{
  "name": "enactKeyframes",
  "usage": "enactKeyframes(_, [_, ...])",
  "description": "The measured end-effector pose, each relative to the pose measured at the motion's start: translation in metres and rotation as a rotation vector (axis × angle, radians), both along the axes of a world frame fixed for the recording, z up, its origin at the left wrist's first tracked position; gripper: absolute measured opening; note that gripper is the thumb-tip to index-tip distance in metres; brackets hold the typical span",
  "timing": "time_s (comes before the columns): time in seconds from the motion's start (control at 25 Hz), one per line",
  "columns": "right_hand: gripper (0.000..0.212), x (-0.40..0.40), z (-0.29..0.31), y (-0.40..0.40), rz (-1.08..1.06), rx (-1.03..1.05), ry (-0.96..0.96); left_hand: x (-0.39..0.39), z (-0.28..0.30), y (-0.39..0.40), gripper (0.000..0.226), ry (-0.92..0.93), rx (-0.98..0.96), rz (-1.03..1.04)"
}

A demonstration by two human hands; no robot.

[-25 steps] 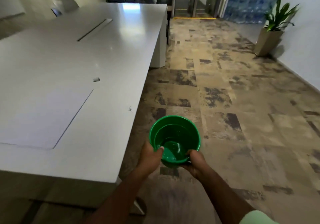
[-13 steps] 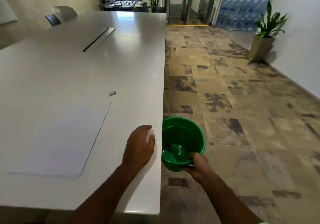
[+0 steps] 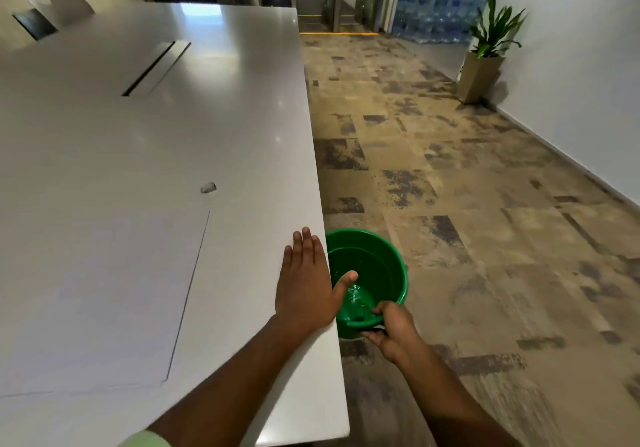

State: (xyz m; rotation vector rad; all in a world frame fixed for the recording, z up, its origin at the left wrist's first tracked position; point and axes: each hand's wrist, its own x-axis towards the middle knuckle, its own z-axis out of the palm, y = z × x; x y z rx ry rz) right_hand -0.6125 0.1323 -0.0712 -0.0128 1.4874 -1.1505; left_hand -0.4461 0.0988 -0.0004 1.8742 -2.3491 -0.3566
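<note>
A small green plastic bucket [image 3: 375, 266] hangs just off the right edge of a long white table [image 3: 145, 156]. My right hand [image 3: 391, 329] grips its near rim, thumb inside. Something green and shiny lies in the bucket's bottom; I cannot tell what it is. My left hand [image 3: 306, 284] lies flat on the table's right edge with straight fingers, and its thumb sticks out over the bucket's mouth.
A small grey scrap [image 3: 208, 187] lies on the table ahead of my left hand, near a flush panel seam and a cable slot [image 3: 156, 67]. Patterned carpet stretches to the right. A potted plant [image 3: 485, 52] stands by the right wall; turnstile gates [image 3: 349, 0] are far ahead.
My left hand let go of the bucket, moved onto the table edge and flattened out. The bucket came in against the table's side, held by my right hand alone.
</note>
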Motion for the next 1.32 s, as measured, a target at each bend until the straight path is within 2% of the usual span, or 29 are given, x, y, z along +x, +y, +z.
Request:
enactKeyframes(0.2, [0.052, -0.010, -0.002, 0.001, 0.026, 0.000, 0.002, -0.025, 0.002, -0.005, 0.109, 0.017, 0.000, -0.098])
enactKeyframes(0.4, [0.052, -0.017, 0.001, 0.001, 0.057, -0.016, -0.008, -0.042, 0.008, -0.004, 0.087, 0.148, 0.010, -0.285])
enactKeyframes(0.52, [0.055, -0.019, 0.002, 0.001, 0.071, -0.016, -0.021, -0.031, 0.009, 0.000, 0.089, 0.164, -0.066, -0.135])
enactKeyframes(0.6, [0.057, -0.021, 0.001, -0.002, 0.075, -0.006, -0.024, -0.013, 0.008, -0.002, 0.093, 0.101, -0.087, 0.037])
enactKeyframes(0.72, [0.055, -0.023, 0.002, -0.006, 0.095, 0.008, -0.008, 0.009, 0.007, -0.007, 0.107, -0.034, 0.030, 0.206])
enactKeyframes(0.8, [0.055, -0.023, 0.002, -0.008, 0.101, 0.005, -0.004, 0.002, 0.005, -0.006, 0.108, -0.068, 0.056, 0.125])
enactKeyframes(0.88, [0.054, -0.022, 0.002, -0.009, 0.103, -0.003, -0.004, -0.014, 0.006, -0.001, 0.104, -0.041, 0.047, -0.057])
enactKeyframes(0.96, [0.052, -0.021, 0.002, -0.010, 0.112, -0.007, -0.004, -0.027, 0.007, 0.004, 0.094, 0.011, 0.043, -0.284])
enactKeyframes(1.04, [0.054, -0.020, 0.000, -0.012, 0.121, -0.006, -0.006, -0.023, 0.006, 0.006, 0.086, 0.122, 0.004, -0.349])
enactKeyframes(1.12, [0.054, -0.018, 0.001, -0.014, 0.116, 0.005, -0.017, 0.000, 0.001, -0.008, 0.089, 0.159, -0.112, -0.124])
enactKeyframes(1.2, [0.055, -0.017, 0.001, -0.016, 0.112, 0.013, -0.020, 0.038, -0.004, -0.031, 0.094, 0.007, -0.203, 0.234])
enactKeyframes(1.24, [0.056, -0.017, 0.001, -0.017, 0.114, 0.015, -0.018, 0.058, -0.006, -0.041, 0.096, -0.036, -0.190, 0.362])
enactKeyframes(1.32, [0.057, -0.016, 0.001, -0.018, 0.119, 0.018, -0.014, 0.081, -0.007, -0.054, 0.100, -0.057, -0.100, 0.401])
